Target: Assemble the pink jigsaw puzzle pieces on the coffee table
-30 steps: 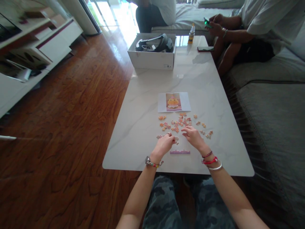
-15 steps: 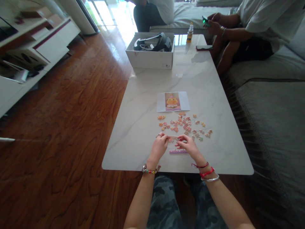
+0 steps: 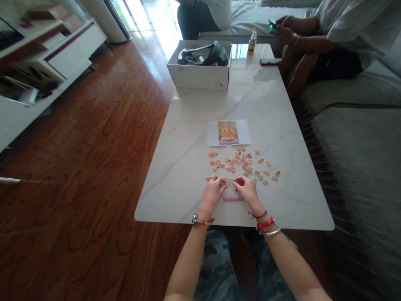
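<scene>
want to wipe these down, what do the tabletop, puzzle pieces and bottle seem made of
Tabletop: glossy stone or a stone-look slab, from its grey veining and reflections.
Puzzle pieces: possibly printed card or thin wood, given their flat, coloured, knobbed shapes; finish too small to tell.
Bottle: likely clear plastic, perhaps glass; its upper part looks see-through.

Loose pink and orange puzzle pieces [image 3: 247, 162] lie scattered beyond a straight purple strip [image 3: 232, 199].
</scene>
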Motion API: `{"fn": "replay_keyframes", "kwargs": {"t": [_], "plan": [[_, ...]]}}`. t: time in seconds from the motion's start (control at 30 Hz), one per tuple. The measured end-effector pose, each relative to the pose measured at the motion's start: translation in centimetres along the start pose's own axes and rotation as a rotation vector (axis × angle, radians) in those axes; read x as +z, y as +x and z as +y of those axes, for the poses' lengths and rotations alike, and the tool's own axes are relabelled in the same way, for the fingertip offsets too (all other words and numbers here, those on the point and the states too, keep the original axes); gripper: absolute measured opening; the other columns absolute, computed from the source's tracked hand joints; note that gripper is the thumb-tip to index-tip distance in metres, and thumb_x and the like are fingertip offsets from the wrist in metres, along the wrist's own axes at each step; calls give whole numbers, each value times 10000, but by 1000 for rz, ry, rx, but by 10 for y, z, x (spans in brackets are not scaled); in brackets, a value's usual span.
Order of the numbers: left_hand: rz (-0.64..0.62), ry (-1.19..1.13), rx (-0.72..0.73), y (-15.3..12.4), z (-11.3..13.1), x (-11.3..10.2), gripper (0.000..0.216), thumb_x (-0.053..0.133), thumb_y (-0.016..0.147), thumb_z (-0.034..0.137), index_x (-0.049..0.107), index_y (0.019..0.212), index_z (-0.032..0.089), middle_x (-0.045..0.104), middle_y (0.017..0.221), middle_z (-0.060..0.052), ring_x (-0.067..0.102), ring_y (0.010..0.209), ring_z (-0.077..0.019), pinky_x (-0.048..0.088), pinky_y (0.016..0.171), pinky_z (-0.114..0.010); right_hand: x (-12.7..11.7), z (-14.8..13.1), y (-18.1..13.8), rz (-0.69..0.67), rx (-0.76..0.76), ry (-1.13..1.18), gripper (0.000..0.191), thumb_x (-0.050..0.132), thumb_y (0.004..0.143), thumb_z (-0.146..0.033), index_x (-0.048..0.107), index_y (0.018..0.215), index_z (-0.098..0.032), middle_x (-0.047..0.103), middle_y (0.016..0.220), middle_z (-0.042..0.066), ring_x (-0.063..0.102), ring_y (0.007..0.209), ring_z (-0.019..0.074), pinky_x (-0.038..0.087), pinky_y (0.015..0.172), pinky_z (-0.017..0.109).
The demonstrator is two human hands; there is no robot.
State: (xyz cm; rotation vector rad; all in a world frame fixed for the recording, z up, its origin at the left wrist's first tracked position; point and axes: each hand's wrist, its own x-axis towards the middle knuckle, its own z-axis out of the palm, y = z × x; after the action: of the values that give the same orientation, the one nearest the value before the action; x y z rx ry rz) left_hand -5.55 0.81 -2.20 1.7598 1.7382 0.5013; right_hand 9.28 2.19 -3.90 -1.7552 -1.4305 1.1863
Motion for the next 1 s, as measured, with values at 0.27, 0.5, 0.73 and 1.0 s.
{"fn": "replay_keyframes", "kwargs": {"t": [0.27,0.5,0.73,1.0], "plan": [[51,-18,11,1,0,0,167,455,812,201,618,824,167,516,826,-36,529,756,-128,438,757,-270,-10,3,-1,-93,90,219,230,576,625,-332,619,722,-128,605,557,23,543,460,123,379,409,212],[89,-101,41,-2,6,-2,219,432,800,112,617,890,185,537,825,-35,531,786,-127,432,765,-257,-25,8,7,-95,44,141,191,584,604,-288,635,700,-131,605,570,15,532,489,109,380,446,208],[87,-93,44,-2,5,5,201,447,780,96,610,864,179,560,818,-40,536,772,-137,439,745,-274,-25,10,5,-167,1,118,330,515,670,-275,662,919,-117,627,625,28,487,488,102,365,452,217],[124,-152,11,0,6,5,210,476,779,118,574,956,172,608,866,-43,562,798,-139,447,763,-274,-32,7,13,-190,-250,-315,243,467,703,-129,691,791,-159,613,739,58,551,674,142,428,634,249]]}}
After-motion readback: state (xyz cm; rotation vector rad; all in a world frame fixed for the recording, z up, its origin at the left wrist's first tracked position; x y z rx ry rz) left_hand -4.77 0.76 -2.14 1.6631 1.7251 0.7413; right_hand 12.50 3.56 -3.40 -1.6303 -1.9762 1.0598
